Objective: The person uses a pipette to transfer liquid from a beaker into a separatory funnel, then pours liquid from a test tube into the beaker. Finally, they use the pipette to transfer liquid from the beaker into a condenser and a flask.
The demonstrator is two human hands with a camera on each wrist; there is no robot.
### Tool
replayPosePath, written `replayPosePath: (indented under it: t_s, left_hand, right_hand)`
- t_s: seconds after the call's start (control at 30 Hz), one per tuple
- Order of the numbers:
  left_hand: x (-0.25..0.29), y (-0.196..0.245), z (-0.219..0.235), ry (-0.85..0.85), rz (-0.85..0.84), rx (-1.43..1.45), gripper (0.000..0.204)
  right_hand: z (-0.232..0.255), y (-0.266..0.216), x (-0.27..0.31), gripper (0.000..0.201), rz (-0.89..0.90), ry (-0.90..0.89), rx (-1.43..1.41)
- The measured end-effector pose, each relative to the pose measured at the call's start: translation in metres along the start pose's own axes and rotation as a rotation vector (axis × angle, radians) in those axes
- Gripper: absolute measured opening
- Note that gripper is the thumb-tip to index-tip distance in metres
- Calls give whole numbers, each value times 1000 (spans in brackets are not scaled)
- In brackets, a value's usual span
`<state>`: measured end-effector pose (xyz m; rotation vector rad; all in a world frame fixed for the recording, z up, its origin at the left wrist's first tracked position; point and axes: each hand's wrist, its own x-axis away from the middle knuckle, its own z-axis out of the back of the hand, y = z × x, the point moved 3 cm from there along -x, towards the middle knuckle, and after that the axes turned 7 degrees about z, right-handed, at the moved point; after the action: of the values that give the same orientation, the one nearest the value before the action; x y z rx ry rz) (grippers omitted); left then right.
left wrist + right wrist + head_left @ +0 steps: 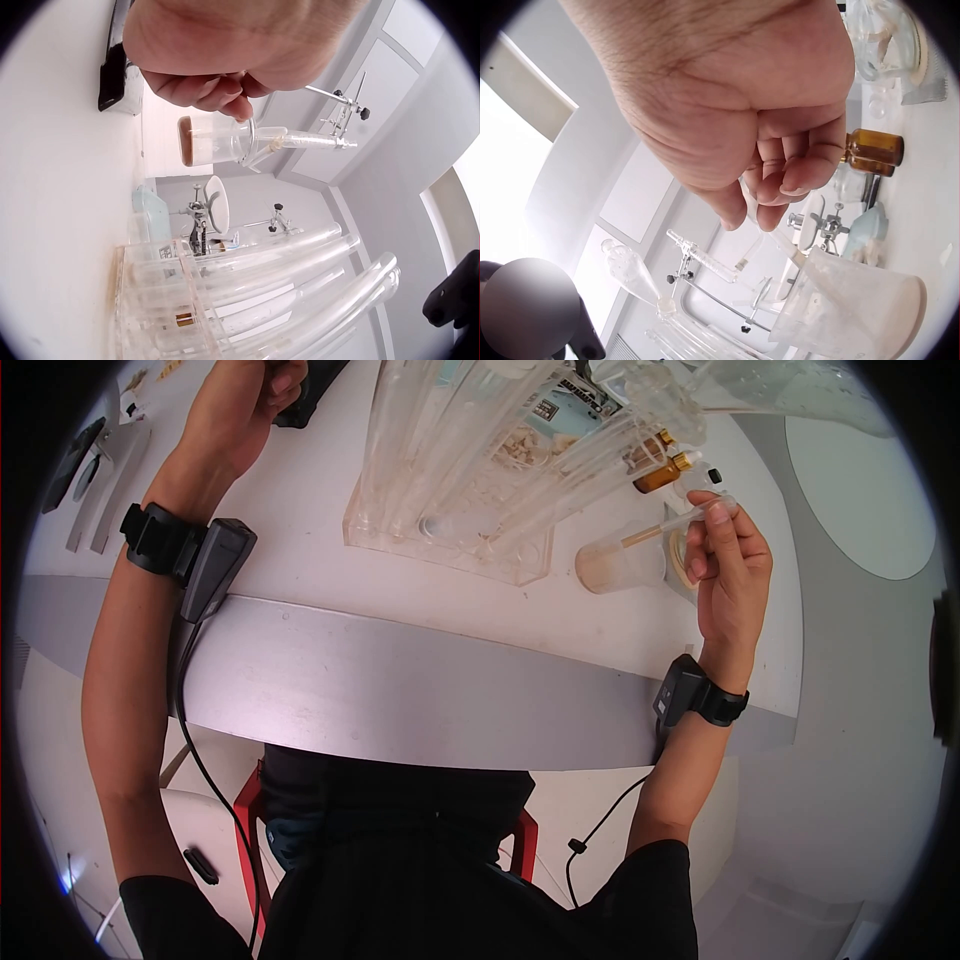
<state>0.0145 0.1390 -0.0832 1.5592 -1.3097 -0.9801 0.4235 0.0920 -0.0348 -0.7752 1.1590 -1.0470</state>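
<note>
My left hand [245, 410] is at the top edge of the head view with its fingers curled. In the left wrist view, the fingertips of the left hand [225, 67] meet the rim of a clear glass jar [214, 142] with a brown layer at its base. Between thumb and fingers, my right hand [730, 550] pinches a thin translucent tube [690, 518]. It slants down into a cloudy plastic beaker [625, 567], seen also in the right wrist view below the right hand [757, 112], where the beaker [840, 307] has a pale brownish base.
A clear rack [450, 555] of long glass tubes stands between the hands. Amber bottles [660, 475] lie or stand beyond the beaker. A pale blue packet [575, 410] is behind the tubes, and metal clamp stands [199, 217] rise farther back. The grey table edge [420, 670] runs in front.
</note>
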Motion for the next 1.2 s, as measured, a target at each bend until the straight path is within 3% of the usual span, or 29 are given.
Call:
replayPosePath:
  t_s: [0.27,0.37,0.53,1.03,1.2]
  left_hand:
    - [-10,-7,16,-15,-7,-15,24]
    - [-21,-15,22,-142,50,88,27]
    - [-7,-4,6,-6,53,30,28]
    - [-9,-3,9,-23,69,36,27]
    - [-7,-4,11,-7,78,58,28]
  right_hand:
    - [1,-3,0,29,2,2,-6]
    - [8,-6,-3,30,9,24,-44]
    - [27,-6,-9,32,37,60,-174]
    - [63,1,-11,33,-12,195,-594]
    - [65,-18,-11,31,14,248,-784]
